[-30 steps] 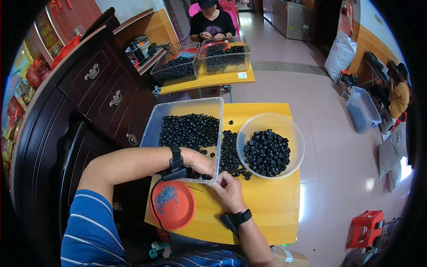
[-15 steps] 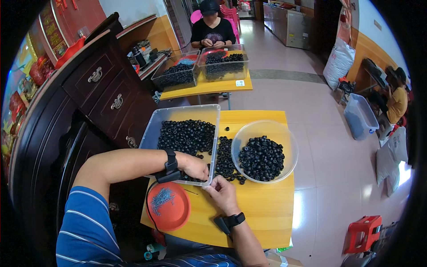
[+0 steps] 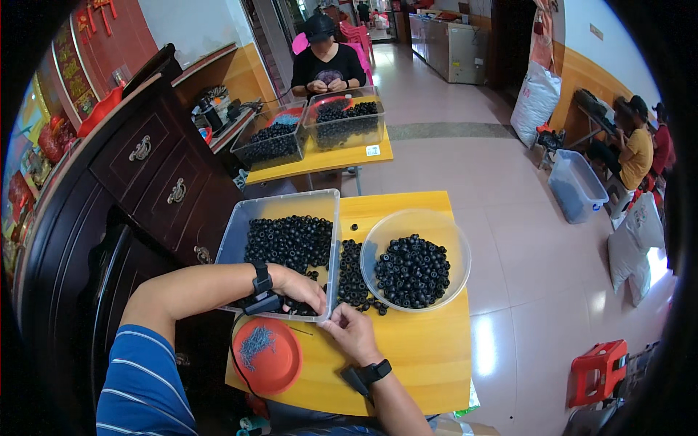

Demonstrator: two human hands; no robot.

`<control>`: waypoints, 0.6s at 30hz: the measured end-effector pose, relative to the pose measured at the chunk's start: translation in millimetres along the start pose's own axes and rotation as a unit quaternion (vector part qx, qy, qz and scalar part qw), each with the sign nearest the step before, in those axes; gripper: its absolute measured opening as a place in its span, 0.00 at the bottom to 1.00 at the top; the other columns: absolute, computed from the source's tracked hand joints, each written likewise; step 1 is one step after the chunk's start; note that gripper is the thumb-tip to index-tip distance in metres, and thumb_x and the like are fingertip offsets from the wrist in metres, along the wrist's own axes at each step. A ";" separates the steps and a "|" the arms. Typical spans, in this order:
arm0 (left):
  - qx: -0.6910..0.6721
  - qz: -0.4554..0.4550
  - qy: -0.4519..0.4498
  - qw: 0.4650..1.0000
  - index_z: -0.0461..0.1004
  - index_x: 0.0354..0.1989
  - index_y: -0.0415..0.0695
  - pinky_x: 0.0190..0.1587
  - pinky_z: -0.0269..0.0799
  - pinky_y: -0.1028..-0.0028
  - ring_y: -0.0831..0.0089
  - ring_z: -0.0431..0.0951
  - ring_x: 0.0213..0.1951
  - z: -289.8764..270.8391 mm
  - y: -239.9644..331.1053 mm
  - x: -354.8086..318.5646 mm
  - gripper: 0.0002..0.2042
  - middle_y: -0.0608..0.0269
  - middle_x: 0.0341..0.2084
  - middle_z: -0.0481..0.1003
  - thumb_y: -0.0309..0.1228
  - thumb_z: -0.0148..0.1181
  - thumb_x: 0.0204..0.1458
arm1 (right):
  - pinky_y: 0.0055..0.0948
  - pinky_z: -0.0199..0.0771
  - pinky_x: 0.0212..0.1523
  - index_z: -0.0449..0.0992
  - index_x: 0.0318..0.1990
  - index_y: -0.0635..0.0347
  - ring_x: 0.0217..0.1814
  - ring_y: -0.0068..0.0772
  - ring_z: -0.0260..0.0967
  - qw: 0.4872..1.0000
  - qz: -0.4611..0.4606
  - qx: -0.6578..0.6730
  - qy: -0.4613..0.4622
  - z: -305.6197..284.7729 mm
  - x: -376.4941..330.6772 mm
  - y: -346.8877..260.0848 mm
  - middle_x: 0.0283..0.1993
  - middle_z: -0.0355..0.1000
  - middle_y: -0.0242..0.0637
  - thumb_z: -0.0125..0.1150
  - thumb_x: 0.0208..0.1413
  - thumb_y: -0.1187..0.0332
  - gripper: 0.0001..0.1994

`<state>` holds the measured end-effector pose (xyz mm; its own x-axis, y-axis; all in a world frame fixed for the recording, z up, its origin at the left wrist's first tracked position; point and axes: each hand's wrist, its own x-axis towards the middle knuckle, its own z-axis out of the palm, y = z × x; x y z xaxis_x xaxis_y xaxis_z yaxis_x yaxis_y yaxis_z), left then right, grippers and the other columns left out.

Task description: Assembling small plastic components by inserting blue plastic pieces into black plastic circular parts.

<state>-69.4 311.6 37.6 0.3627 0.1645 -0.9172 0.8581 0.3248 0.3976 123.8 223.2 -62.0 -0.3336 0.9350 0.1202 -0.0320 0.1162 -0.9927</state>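
My left hand [image 3: 303,289] reaches down inside the clear plastic bin [image 3: 336,240], its fingers curled near the front right corner among small black ring-shaped parts [image 3: 289,241]. What those fingers hold is hidden. Just outside that corner, my right hand [image 3: 354,333] is closed in a pinch close to the rim; I cannot make out anything between thumb and fingers. A round clear tub [image 3: 459,285] with more black parts stands right of the bin. Loose black parts [image 3: 353,275] lie between the two containers. Near my left forearm, a red plate [image 3: 291,367] holds small grey-blue pieces [image 3: 256,345].
A thin dark stick [image 3: 301,332] lies on the yellow table [image 3: 414,363]. Dark wooden drawers [image 3: 156,174] stand close on the left. Ahead, a person [image 3: 329,67] works behind two bins at another table [image 3: 320,164]. A red stool [image 3: 598,372] stands right; others sit farther off.
The whole view has shifted, so the tables sit further left and lower. Against the bin, both hands keep nearly the same places; the left fingers stay down inside it.
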 end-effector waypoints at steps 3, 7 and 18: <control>0.100 0.022 0.074 0.992 0.79 0.41 0.50 0.20 0.67 0.75 0.81 0.71 0.26 5.6 6.4 1.3 0.12 0.76 0.28 0.73 0.43 0.58 0.57 | 0.26 0.68 0.27 0.68 0.26 0.59 0.23 0.21 0.62 1.000 0.005 0.000 -0.003 -0.4 1.0 0.1 0.21 0.67 0.29 0.75 0.52 0.64 0.17; 0.158 0.017 0.086 0.983 0.80 0.40 0.48 0.19 0.67 0.76 0.81 0.70 0.21 5.8 12.3 1.0 0.11 0.73 0.24 0.72 0.40 0.58 0.58 | 0.25 0.67 0.27 0.68 0.26 0.59 0.23 0.20 0.61 1.000 0.005 0.001 -0.003 -0.5 2.3 -4.1 0.20 0.66 0.29 0.75 0.52 0.65 0.17; -0.091 0.092 0.115 0.985 0.72 0.31 0.47 0.15 0.61 0.83 0.86 0.68 0.19 -16.7 15.7 -50.2 0.13 0.73 0.22 0.70 0.41 0.54 0.64 | 0.23 0.64 0.27 0.67 0.26 0.59 0.24 0.17 0.58 1.000 0.026 0.004 -0.006 -1.7 -0.8 -6.8 0.21 0.64 0.24 0.75 0.52 0.66 0.18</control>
<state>-80.2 324.0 90.2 0.3964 0.4366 -0.8076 0.6984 0.4276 0.5740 125.8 222.2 -55.4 -0.3465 0.9356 0.0679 -0.0225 0.0640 -0.9977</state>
